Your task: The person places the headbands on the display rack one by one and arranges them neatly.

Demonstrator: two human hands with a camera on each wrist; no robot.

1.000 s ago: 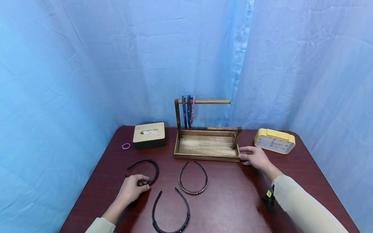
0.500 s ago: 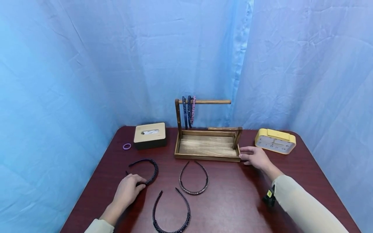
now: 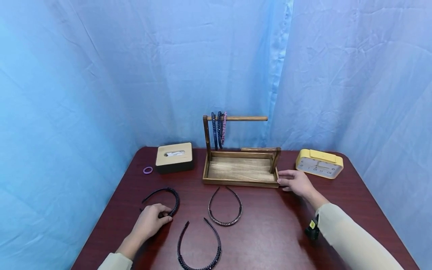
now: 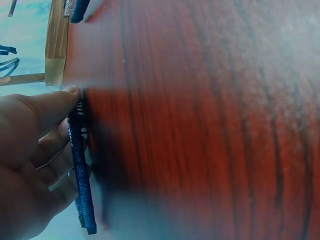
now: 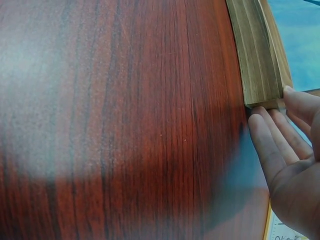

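My left hand [image 3: 148,222] pinches a dark beaded headband [image 3: 177,202] between thumb and fingers at the left of the table. In the left wrist view that headband [image 4: 81,175] stands edge-on beside the fingers, low over the tabletop. My right hand [image 3: 297,184] touches the right front corner of a wooden stand [image 3: 240,183] with a tray base; its fingers look fairly straight in the right wrist view. On the stand's upper bar hang two dark headbands [image 3: 214,131] and a pink headband [image 3: 224,129]. A patterned headband [image 3: 225,223] and a black headband [image 3: 219,249] lie on the table.
Behind the left hand stand a tissue box [image 3: 174,157] and a small purple ring [image 3: 147,170]. A yellow alarm clock [image 3: 318,163] sits beyond the right hand. The stand's lower bar [image 3: 259,149] is bare. Blue curtains [image 3: 216,75] surround the dark red table [image 3: 266,225].
The left hand and its headband have shifted slightly to the left, and the headband has turned a little. The right hand stays at the stand's corner.
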